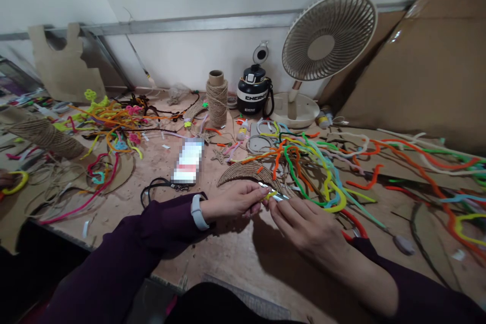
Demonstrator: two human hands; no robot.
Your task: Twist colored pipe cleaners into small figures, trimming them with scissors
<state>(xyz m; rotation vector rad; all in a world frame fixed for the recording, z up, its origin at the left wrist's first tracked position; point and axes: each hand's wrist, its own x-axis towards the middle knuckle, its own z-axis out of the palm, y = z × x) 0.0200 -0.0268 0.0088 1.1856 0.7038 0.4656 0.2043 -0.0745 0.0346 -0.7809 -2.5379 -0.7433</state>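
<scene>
In the middle of the head view, my left hand (243, 198) is closed in a pinch on a short yellow pipe cleaner (270, 195). My right hand (304, 220) meets it from the right, its fingers also pinched at the yellow piece. Shiny metal blades (281, 196) show behind the fingertips, and a red handle (359, 225) sticks out past my right wrist; whether they are one tool in my palm is hidden. Just beyond the hands lies a crescent wound with brown twine (243, 173).
Many coloured pipe cleaners (299, 157) spread to the right, with more in a heap (114, 121) at left. A phone (188, 162) lies by my left forearm. Farther back stand a twine spool (217, 101), a black bottle (252, 93) and a fan (329, 38). Another person's hand (6, 179) shows at far left.
</scene>
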